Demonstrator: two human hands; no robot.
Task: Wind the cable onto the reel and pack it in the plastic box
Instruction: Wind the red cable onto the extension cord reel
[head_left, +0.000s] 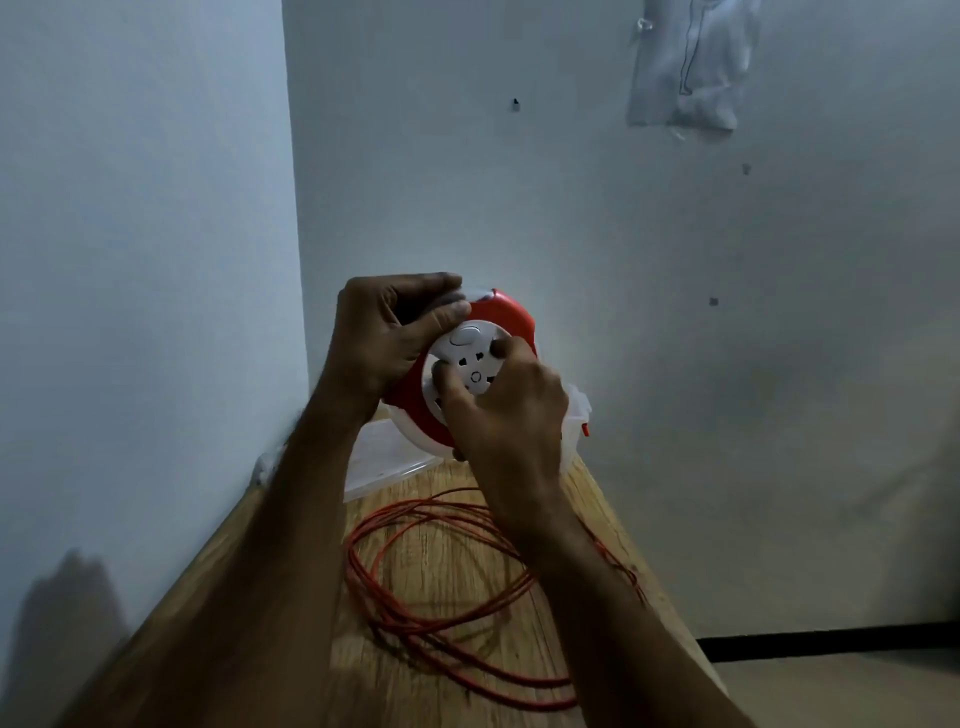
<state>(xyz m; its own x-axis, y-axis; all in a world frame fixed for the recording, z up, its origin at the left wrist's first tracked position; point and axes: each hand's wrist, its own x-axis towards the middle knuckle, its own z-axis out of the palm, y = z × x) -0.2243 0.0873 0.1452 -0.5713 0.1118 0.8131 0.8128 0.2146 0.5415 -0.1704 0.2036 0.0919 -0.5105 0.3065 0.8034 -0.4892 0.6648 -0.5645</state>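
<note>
A red cable reel (506, 312) with a white socket face (470, 364) is held up above the wooden table (291, 597). My left hand (382, 332) grips its upper left rim, thumb on the red casing. My right hand (506, 410) pinches the white centre face with curled fingers. Loose loops of red cable (431, 623) lie on the table below my arms. A clear plastic box (576, 415) stands behind the reel, mostly hidden, with its clear lid (384, 457) lying flat to the left.
The table sits in a corner between two pale walls. Its right edge (670, 597) drops to the floor, where a dark skirting strip (831, 639) runs. A clear plastic bag (691, 67) hangs on the wall above.
</note>
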